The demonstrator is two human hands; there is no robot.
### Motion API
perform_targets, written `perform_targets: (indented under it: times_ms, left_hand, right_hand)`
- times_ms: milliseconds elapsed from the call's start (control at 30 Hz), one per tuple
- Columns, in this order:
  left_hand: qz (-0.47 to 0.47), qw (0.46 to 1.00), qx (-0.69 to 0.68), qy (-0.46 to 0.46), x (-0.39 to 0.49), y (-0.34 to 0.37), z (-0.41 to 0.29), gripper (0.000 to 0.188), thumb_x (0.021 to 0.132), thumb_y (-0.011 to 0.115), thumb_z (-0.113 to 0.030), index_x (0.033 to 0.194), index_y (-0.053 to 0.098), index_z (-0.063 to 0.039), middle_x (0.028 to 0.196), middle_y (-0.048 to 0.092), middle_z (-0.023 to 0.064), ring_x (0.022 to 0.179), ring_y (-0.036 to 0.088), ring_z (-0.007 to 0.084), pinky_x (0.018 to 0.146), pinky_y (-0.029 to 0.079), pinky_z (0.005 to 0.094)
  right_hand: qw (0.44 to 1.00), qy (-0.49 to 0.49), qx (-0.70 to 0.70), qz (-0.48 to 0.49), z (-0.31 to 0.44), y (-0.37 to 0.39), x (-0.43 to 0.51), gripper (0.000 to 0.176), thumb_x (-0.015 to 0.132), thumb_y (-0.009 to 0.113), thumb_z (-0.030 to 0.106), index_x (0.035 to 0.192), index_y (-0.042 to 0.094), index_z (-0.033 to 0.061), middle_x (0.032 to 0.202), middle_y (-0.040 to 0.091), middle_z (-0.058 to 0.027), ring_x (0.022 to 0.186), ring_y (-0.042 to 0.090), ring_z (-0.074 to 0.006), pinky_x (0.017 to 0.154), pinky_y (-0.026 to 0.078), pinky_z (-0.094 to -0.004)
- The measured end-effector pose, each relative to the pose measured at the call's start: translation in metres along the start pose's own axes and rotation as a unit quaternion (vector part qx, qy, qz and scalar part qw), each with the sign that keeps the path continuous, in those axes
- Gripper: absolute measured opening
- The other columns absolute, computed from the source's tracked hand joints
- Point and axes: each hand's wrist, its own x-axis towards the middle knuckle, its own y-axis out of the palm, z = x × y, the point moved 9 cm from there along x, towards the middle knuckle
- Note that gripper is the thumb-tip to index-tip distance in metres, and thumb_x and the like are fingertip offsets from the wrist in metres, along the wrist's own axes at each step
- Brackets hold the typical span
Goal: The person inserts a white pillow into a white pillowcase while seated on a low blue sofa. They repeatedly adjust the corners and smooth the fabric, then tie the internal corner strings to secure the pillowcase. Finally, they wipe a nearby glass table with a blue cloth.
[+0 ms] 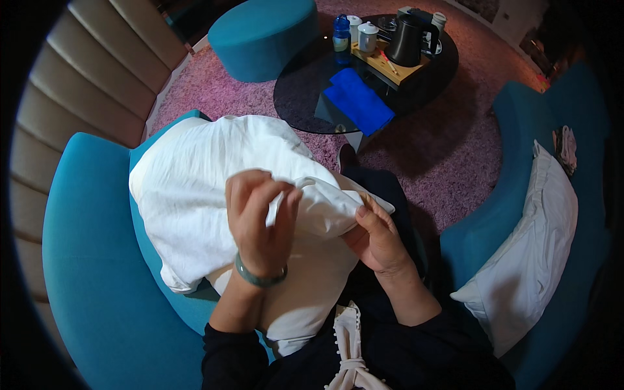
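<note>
A large white pillow in a loose white case [195, 175] lies across my lap and the teal seat beside it. Between thumb and fingers, my right hand [378, 234] pinches the white fabric near one corner of the case. My left hand [261, 219], with a green bangle [261, 279] at its wrist, is raised over the middle of the fabric. Its fingers are bent and slightly blurred, and whether they grip any cloth is unclear. A shaded cream-coloured part of the bedding [304, 287] hangs below both hands.
Teal sofa sections [107, 253] curve around me, with another white pillow [531, 253] at right. Ahead, a dark glass table [297, 97] bears a folded blue cloth [358, 100], a kettle [407, 41], lidded white cups [367, 38] and a blue bottle [341, 41]. Behind is a teal ottoman [265, 39].
</note>
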Motion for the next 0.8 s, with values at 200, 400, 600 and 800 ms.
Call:
perform_targets:
  times_ms: [200,400,600,800]
  left_hand:
    - [0.063,0.997,0.038,0.018,-0.039,0.008,-0.023,0.029,0.072,0.08,0.003,0.097,0.07,-0.006,0.086,0.064,0.0074,0.103,0.059,0.0338,0.094,0.047,0.0435]
    - [0.075,0.991,-0.042,-0.1,-0.054,0.011,-0.002,0.03,0.079,0.073,0.006,0.107,0.069,-0.004,0.087,0.064,0.0086,0.101,0.059,0.0329,0.098,0.045,0.043]
    - [0.155,0.962,-0.166,-0.154,-0.07,0.015,0.01,0.035,0.08,0.07,0.008,0.113,0.065,-0.001,0.087,0.063,0.0091,0.103,0.059,0.0325,0.097,0.045,0.0399]
    - [0.139,0.951,-0.189,-0.2,-0.097,-0.012,0.019,0.028,0.079,0.066,0.011,0.104,0.063,0.0,0.098,0.061,0.012,0.109,0.058,0.0316,0.096,0.045,0.0385]
  right_hand:
    - [1.0,-0.017,-0.004,-0.001,0.003,0.006,0.0,0.041,0.104,0.057,0.026,0.137,0.05,0.0041,0.126,0.063,-0.0081,0.118,0.06,-0.0161,0.104,0.049,-0.0374]
    - [0.986,-0.059,-0.158,-0.008,0.002,0.01,-0.009,0.018,0.104,0.058,0.021,0.112,0.057,0.0053,0.1,0.058,0.0029,0.087,0.046,-0.0015,0.079,0.041,-0.0201]
    - [0.934,-0.065,-0.346,0.06,0.012,0.036,-0.019,0.015,0.098,0.066,0.013,0.097,0.056,0.0028,0.084,0.059,-0.0005,0.08,0.056,-0.009,0.072,0.046,-0.0279]
    - [0.867,-0.081,-0.471,0.137,0.004,0.06,-0.026,0.02,0.092,0.072,0.012,0.092,0.055,0.0016,0.082,0.062,-0.0088,0.076,0.062,-0.0184,0.07,0.05,-0.034]
